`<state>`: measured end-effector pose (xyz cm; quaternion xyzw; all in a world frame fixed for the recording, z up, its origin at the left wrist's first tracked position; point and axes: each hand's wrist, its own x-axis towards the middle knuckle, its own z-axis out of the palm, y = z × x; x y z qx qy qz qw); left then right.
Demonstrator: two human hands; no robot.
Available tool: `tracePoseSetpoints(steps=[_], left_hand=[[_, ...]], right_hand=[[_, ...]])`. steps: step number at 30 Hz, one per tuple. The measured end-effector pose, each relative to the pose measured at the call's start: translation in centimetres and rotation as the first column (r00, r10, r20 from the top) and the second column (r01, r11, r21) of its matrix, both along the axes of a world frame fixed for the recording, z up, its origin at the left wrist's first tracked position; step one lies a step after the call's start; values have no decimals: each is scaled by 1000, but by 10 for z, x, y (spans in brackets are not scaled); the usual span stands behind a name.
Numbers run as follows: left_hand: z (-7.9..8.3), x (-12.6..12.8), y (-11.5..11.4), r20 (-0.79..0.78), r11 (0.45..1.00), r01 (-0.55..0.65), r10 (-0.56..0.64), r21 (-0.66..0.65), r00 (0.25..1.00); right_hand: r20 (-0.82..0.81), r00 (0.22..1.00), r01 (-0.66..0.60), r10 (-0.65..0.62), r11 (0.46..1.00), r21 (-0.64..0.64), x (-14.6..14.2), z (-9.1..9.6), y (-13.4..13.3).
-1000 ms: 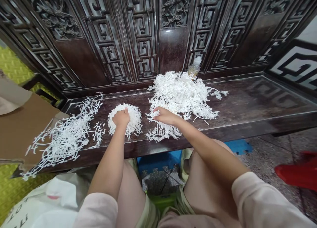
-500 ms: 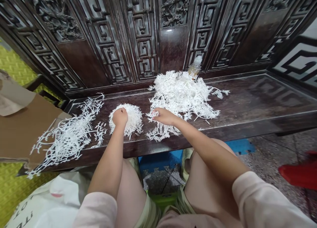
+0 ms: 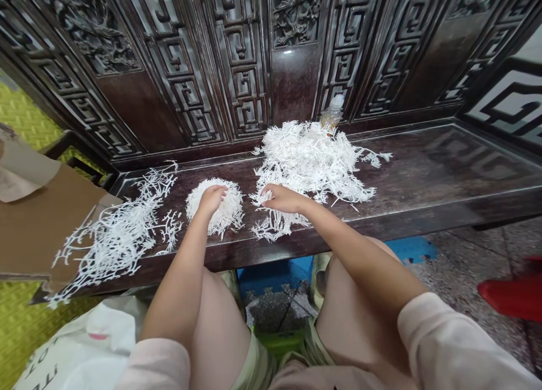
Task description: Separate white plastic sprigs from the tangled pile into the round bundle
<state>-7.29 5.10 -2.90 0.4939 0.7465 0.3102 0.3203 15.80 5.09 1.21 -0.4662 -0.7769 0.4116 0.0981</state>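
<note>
My left hand [image 3: 210, 199] rests on top of a dome-shaped mound of white branching plastic sprigs [image 3: 224, 214], its fingers lying over the crown. My right hand [image 3: 284, 198] reaches to the front edge of a larger loose heap of the same sprigs [image 3: 309, 158], fingertips among the strands. What those fingertips hold is hard to see. Farther left lies a spread-out bunch of white sprigs [image 3: 114, 246]. All of these sit on a dark carved wooden bench seat [image 3: 427, 164].
A plastic bottle [image 3: 333, 112] stands behind the large heap, against a carved dark wood backrest [image 3: 241, 57]. A cardboard flap [image 3: 42, 220] juts in at left under the sprigs. Below are a white sack [image 3: 84, 356], a blue foam mat [image 3: 412, 250] and a red object [image 3: 514, 298].
My left hand has gone from a bunched shape to fingers lying flatter on the mound, its forearm now slanting more. My right hand has barely moved. The view has shifted slightly.
</note>
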Motion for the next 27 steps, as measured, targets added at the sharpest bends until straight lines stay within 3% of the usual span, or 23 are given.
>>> tracePoseSetpoints(steps=[5,9,11,15,19,27], left_hand=[[10,27,-11,141,951,306,-298,-36,944],[11,55,-19,324,830,558,-521,-26,790],[7,66,-20,373,827,562,-528,21,763],[3,76,-18,386,896,430,-437,111,812],[7,75,-19,442,923,381,-367,60,819],[5,75,-19,450,880,465,-456,97,768]], right_hand=[[26,1000,-10,9,1000,24,-3,-6,-1],[37,999,-13,13,1000,-3,-4,-7,-1],[47,999,1,-1,1000,-10,-4,-6,-1],[61,995,85,-84,996,-10,-3,-3,-1],[62,988,144,-142,989,-27,-4,-1,-1],[22,1000,3,-3,999,-37,-4,-10,-1]])
